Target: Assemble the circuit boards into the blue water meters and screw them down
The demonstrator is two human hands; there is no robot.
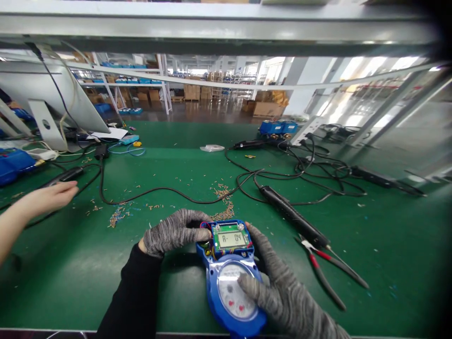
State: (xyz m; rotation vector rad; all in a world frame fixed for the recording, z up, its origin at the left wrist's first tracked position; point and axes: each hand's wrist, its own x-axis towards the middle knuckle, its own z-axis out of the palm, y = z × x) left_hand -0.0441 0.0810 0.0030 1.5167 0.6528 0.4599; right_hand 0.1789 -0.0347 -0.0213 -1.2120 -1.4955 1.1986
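A blue water meter (231, 278) lies near the front edge of the table, between my two gloved hands. Its upper housing is uncovered, showing a green circuit board, thin coloured wires and a lit display (231, 239) that reads about "A- 04". My left hand (180, 231), in a grey knit glove, grips the housing's upper left side, thumb by the wires. Wrapped round the meter's right side is my right hand (275, 278), its thumb over the round clear dial (235, 289). The fingers under the meter are hidden.
Red-handled pliers (326, 266) and a black electric screwdriver (294, 214) lie to the right, with tangled cables behind. Small screws (224, 202) are scattered beyond the meter. Another person's bare hand (58, 194) reaches in at left, near a second screwdriver. A monitor (52, 94) stands back left.
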